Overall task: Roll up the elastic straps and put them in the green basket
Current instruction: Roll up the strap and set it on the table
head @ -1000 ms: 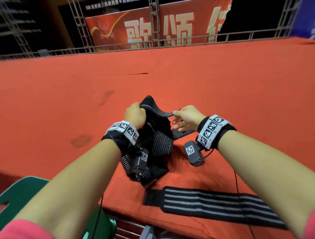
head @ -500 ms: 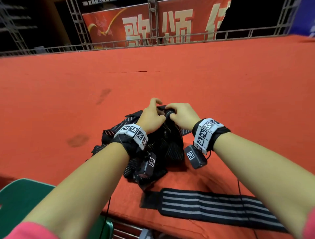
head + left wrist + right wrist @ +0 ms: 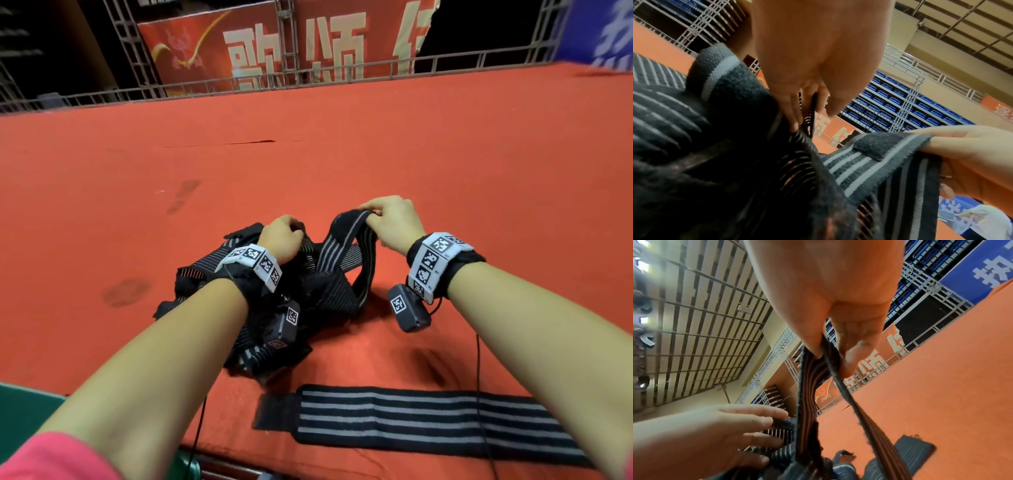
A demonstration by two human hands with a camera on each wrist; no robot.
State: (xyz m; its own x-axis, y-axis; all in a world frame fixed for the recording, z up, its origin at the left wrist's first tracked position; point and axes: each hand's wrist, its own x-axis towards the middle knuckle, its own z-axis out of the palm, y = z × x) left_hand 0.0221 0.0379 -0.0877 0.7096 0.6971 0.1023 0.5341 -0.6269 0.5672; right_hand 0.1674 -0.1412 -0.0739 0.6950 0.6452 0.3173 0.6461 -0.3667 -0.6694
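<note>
Both hands grip straps at a tangled pile on the red tabletop.

Head view: the pile of straps (image 3: 274,308) is the landmark, on the red tabletop (image 3: 342,164). The left hand (image 3: 281,236) is closed over the pile's far top; the right hand (image 3: 394,219) to its right pinches a lifted strap (image 3: 342,240) that loops up from the pile. A flat strap (image 3: 428,418) lies stretched out near the pile, by the tabletop's near edge, and the green basket (image 3: 20,421) shows at the lower left below that edge.
Left wrist view: the left hand (image 3: 813,65) pinches a strap edge between thumb and fingers (image 3: 791,110) right over the pile (image 3: 694,154).
Right wrist view: the right hand (image 3: 828,296) clamps the strap (image 3: 807,386) between thumb and fingers, with both its runs dropping to the pile.
</note>
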